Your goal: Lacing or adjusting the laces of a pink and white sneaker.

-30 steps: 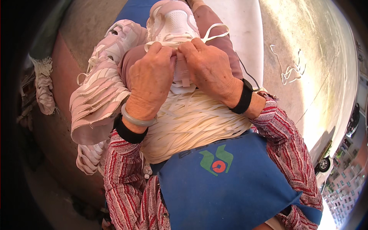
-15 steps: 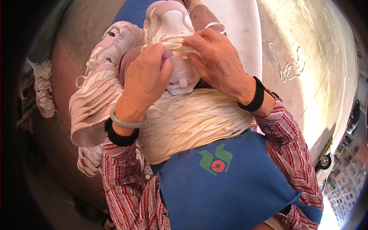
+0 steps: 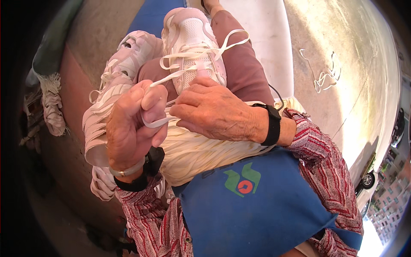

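Note:
A pale pink and white sneaker (image 3: 190,30) sits on my lap, toe pointing away from me. A flat white shoelace (image 3: 171,76) runs through its upper eyelets, with one loop standing out to the right. My left hand (image 3: 128,124), palm partly turned up, is closed on the lace, which is drawn out toward me and curls around its fingers. Just right of it, my right hand (image 3: 218,112) has its fingers pressed together, pinching the lace near the left fingers. The right hand covers the heel end of the sneaker.
A thick bundle of cream laces (image 3: 201,158) lies across my lap over a blue apron (image 3: 257,205). More pink-white shoes (image 3: 137,47) and a strip bundle (image 3: 100,115) are at the left. Loose laces (image 3: 327,77) lie on the floor at right; another bundle (image 3: 53,107) hangs far left.
Both hands have come back from the sneaker's eyelets toward me. The left hand has turned palm up, drawing out the lace, and the right has moved down and left beside it.

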Available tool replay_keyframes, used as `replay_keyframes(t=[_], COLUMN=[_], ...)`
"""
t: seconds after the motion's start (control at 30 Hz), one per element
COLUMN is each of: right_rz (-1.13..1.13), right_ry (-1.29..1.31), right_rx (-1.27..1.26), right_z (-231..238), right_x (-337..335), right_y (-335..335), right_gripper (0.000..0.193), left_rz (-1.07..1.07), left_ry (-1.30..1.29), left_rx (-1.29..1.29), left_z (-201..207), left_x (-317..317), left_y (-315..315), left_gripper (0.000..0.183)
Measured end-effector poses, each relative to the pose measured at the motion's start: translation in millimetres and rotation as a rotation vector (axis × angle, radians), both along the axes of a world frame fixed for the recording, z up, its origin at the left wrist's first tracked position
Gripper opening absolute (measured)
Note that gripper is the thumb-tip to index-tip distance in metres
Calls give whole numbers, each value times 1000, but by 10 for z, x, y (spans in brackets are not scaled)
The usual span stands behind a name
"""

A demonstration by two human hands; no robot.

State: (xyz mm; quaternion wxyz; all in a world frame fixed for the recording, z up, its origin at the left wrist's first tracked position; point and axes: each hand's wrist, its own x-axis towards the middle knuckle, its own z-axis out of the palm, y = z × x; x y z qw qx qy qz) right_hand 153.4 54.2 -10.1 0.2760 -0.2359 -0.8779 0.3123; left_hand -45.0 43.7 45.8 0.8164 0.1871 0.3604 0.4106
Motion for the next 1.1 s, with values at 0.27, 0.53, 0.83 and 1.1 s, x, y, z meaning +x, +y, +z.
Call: replay_keyframes(t=[0.27, 0.53, 0.83, 1.1], right_rz=[25, -219, -825, -807], right_ry=[81, 520, 391, -429], right_rx=[-467, -1043, -1276, 162], right_z=[338, 560, 285, -143], right_x=[305, 1254, 2408, 1761], right_y=[66, 306, 548, 758], right_gripper=[24, 39, 39, 33], left_rz=[370, 997, 841, 815], left_ry=[-196, -218, 90, 388], left_rx=[364, 576, 482, 421], left_z=[281, 812, 585, 444], left_x=[-593, -2031, -2347, -2361], left_y=[20, -536, -888, -825], left_gripper=[16, 19, 7, 12])
